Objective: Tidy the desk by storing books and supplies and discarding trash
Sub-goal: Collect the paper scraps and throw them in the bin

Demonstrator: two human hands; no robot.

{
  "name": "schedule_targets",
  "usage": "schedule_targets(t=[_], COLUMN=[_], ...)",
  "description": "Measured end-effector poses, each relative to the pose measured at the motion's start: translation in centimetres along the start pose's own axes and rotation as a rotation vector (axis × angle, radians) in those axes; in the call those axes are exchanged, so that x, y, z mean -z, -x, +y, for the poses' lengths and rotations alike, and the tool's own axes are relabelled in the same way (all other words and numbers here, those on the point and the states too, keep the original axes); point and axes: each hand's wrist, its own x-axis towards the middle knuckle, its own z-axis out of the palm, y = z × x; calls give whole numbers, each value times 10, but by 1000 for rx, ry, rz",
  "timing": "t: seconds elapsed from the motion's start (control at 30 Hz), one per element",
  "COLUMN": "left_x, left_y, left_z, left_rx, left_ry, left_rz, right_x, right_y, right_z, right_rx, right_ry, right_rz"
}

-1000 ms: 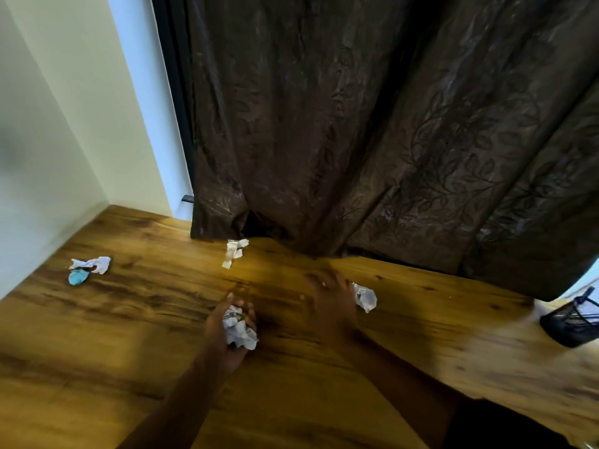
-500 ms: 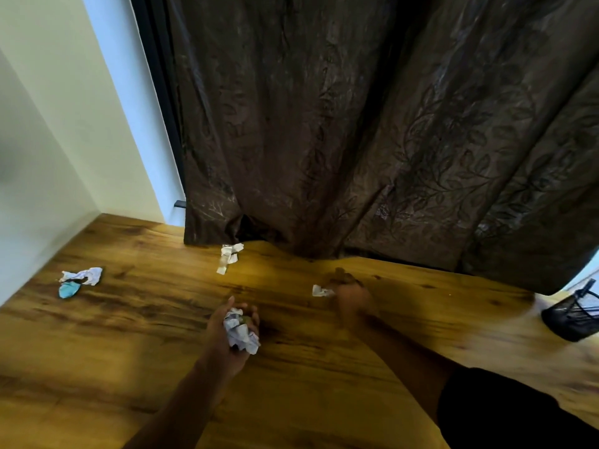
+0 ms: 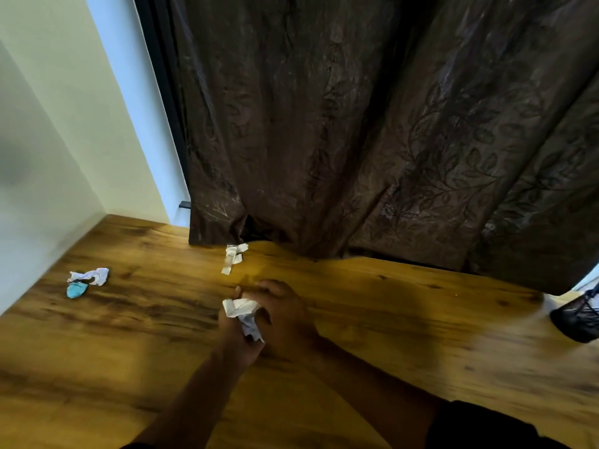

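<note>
Both hands meet over the middle of the wooden desk (image 3: 389, 319). My left hand (image 3: 238, 340) grips a wad of crumpled white paper (image 3: 243, 314), and my right hand (image 3: 285, 314) presses against the same wad from the right, fingers curled around it. Another crumpled paper scrap (image 3: 234, 257) lies just beyond the hands, by the curtain's hem. At the far left of the desk lie a white crumpled piece (image 3: 92, 276) and a small teal scrap (image 3: 76, 290), touching each other.
A dark brown leaf-patterned curtain (image 3: 372, 124) hangs along the back of the desk. Pale walls (image 3: 42, 163) close the left corner. A black mesh container (image 3: 578, 320) sits at the right edge, partly cut off.
My right hand picked a paper scrap off the desk on the right and brought it left to my left hand. Both hands now hold the paper together.
</note>
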Motion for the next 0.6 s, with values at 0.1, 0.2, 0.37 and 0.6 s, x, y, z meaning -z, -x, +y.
schedule_targets(t=[0.1, 0.2, 0.37, 0.6], left_x=[0, 0, 5, 18], left_y=[7, 22, 37, 42], left_z=[5, 11, 20, 21], left_rx=[-65, 2, 107, 32], left_ry=[95, 217, 266, 208], left_rz=[-97, -222, -403, -467], right_x=[-15, -29, -39, -27], right_y=[5, 9, 12, 16], right_z=[-3, -1, -2, -8], right_rx=[-10, -4, 96, 104], right_ry=[38, 73, 151, 290], right_rz=[-42, -81, -32, -173])
